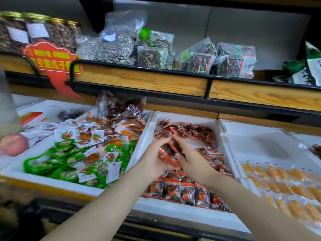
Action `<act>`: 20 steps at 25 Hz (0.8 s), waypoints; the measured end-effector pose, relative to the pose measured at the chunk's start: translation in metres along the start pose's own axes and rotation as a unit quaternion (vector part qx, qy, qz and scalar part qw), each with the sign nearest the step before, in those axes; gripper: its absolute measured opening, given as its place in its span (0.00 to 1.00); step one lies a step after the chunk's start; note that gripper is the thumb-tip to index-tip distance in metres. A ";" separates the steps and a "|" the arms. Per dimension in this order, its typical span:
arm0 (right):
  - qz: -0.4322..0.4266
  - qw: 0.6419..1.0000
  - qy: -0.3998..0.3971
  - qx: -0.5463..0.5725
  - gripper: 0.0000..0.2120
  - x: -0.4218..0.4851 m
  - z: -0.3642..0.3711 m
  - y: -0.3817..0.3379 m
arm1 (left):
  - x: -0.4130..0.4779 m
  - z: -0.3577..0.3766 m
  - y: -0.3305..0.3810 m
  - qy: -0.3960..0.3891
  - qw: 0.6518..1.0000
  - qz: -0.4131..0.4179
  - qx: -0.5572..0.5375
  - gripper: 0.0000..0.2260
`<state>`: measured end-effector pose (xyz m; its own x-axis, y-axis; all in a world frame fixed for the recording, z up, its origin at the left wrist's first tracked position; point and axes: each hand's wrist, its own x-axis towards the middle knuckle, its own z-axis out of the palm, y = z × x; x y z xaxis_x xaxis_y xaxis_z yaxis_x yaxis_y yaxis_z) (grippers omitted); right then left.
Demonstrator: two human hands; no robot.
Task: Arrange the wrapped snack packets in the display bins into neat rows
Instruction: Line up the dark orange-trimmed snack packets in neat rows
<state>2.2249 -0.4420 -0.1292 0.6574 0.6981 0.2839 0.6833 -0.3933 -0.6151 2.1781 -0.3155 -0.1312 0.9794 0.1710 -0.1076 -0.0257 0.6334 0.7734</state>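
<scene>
Head camera looks down on three white foam display bins standing side by side below a wood-fronted shelf. Both bare forearms reach into the middle white foam bin. The left grip is cupped with its fingers curled round the left side of a small bundle of red-and-black wrapped snack packets. The right grip closes on the same bundle from the right, fingers laid over its top and thumb pinching its near end. The bundle is held just above the middle of the bin, and the fingertips of the two grips nearly meet at its far end.

Along the near edge of the middle bin a neat row of red-and-black packets stands upright, faces toward the camera. Toward the far edge lies a loose heap of the same packets, and more lie scattered along the right wall.

In the left white foam bin, green packets fill the near left corner, small white packets with red print lie across the middle and orange-brown packets lie at the far right. The right white foam bin holds clear packets of orange pieces in rows at its near end. On the shelf lie clear bags of striped seeds, with a red paper sign at its left end.
</scene>
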 end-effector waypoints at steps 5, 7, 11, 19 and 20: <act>-0.056 0.997 -0.032 0.033 0.28 -0.004 0.014 -0.028 | -0.028 -0.007 0.010 0.058 0.997 0.033 -0.037 0.05; -0.048 0.994 0.007 0.097 0.28 -0.003 0.020 -0.041 | -0.033 -0.012 0.012 0.084 0.993 0.059 -0.060 0.06; 0.108 0.960 0.098 0.238 0.26 0.010 0.032 -0.051 | -0.044 -0.035 0.020 0.087 0.990 0.106 -0.043 0.08; 0.198 0.935 0.075 0.283 0.26 0.022 0.046 -0.054 | -0.044 -0.074 0.032 0.125 0.978 0.144 0.081 0.13; 0.185 0.948 0.102 0.239 0.25 0.023 0.048 -0.055 | -0.040 -0.081 0.030 0.141 0.977 0.147 0.059 0.13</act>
<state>2.1871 -0.3756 -0.1236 0.9049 0.4161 0.0894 0.2035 -0.2386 -0.9496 2.1216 -0.2423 -0.1539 0.8384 0.5445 -0.0253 -0.2582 0.4375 0.8614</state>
